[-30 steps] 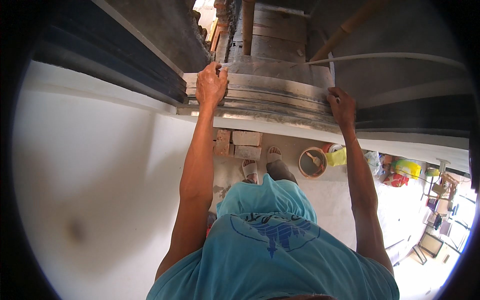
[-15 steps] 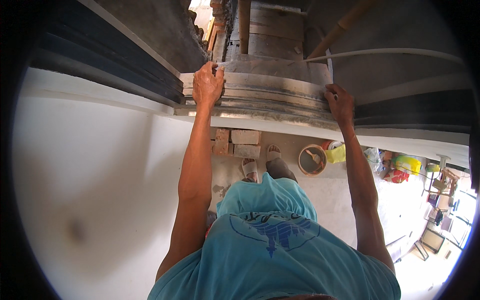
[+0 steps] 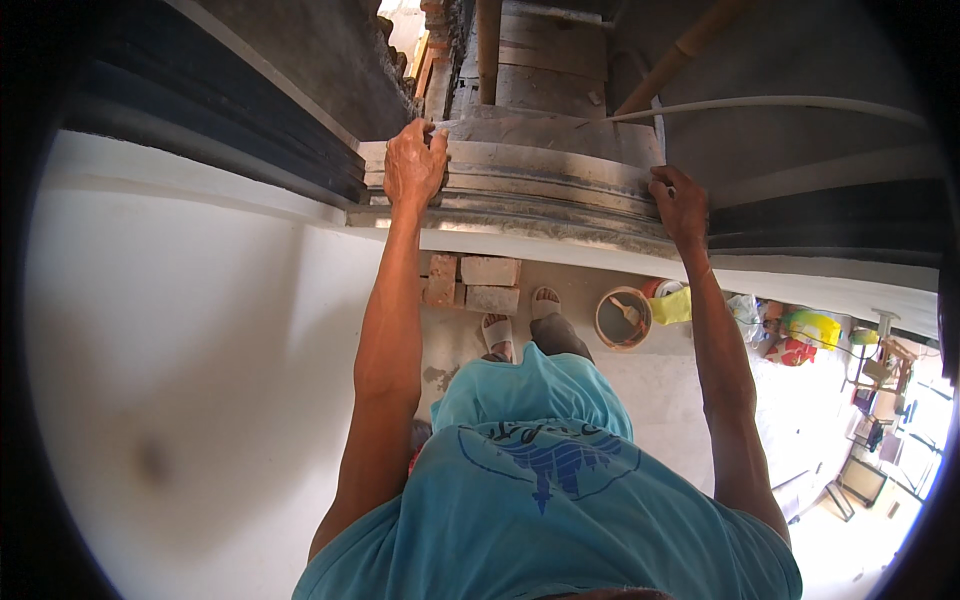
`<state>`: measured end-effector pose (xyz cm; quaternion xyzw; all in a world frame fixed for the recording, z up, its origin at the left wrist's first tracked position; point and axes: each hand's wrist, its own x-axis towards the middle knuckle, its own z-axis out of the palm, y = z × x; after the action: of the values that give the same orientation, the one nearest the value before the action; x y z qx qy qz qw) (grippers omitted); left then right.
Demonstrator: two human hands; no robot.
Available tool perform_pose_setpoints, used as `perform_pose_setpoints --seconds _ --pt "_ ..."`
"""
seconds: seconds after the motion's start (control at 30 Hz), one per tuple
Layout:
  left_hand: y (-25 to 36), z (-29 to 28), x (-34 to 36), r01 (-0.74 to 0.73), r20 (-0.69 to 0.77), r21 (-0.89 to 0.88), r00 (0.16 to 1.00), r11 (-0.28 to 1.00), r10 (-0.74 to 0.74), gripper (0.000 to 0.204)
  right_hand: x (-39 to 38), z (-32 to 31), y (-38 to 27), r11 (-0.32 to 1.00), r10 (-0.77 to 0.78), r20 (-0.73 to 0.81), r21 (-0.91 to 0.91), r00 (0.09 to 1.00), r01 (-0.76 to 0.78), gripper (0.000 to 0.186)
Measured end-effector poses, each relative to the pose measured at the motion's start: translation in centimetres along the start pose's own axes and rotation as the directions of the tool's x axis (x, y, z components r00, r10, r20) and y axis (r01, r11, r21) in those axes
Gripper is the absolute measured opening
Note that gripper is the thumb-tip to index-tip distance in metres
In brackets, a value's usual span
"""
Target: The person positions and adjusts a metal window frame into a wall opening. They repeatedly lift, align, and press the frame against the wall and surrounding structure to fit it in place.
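My left hand [image 3: 415,168] is closed over the far edge of a dusty metal window frame [image 3: 540,185], near its left end. The thumb points forward and the fingertips are partly hidden behind the edge. At the right end of the same frame, my right hand [image 3: 680,208] has its fingers curled in toward the thumb. What those fingers hold, if anything, cannot be made out. A thin white strip [image 3: 658,130] stands just beyond the right hand. Between the hands, beyond the frame, lies a smooth grey ledge or sheet [image 3: 560,135].
Dark sliding-window tracks [image 3: 220,120] run off at the left. Outside are bamboo poles [image 3: 488,50] and a pale hose [image 3: 780,102]. On the floor below are bricks [image 3: 490,270], a bucket [image 3: 622,320] with a brush-like tool in it, and bags [image 3: 810,328] to the right.
Both hands stay in place on the frame. My view has shifted only very slightly.
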<state>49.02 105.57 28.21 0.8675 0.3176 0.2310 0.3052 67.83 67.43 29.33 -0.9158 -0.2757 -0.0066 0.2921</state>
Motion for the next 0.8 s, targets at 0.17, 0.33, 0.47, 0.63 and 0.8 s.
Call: perform_pose_setpoints --seconds 0.17,0.33,0.47,0.63,0.8 --pt "0.15 -0.08 -0.07 0.016 -0.001 0.008 1.000 1.000 -0.016 0.036 -0.10 0.06 0.12 1.000 -0.006 -0.002 0.013 1.000 0.006 0.033" --pt "0.06 0.06 -0.10 0.017 -0.011 0.008 1.000 1.000 -0.016 0.034 0.00 0.11 0.55 1.000 -0.025 0.006 0.003 1.000 0.025 0.034" --pt "-0.05 0.13 -0.08 0.023 -0.013 0.017 1.000 1.000 -0.023 0.034 0.04 0.22 0.46 1.000 -0.015 0.001 0.003 1.000 0.015 0.034" --pt "0.28 0.07 -0.13 0.040 -0.011 0.014 0.999 0.999 -0.040 0.034 0.02 0.37 0.80 1.000 -0.012 -0.012 0.004 1.000 0.012 0.035" --pt "0.16 -0.02 0.00 0.016 0.003 0.020 1.000 1.000 -0.016 0.035 0.13 0.31 0.62 1.000 -0.008 -0.008 0.012 1.000 0.008 0.034"
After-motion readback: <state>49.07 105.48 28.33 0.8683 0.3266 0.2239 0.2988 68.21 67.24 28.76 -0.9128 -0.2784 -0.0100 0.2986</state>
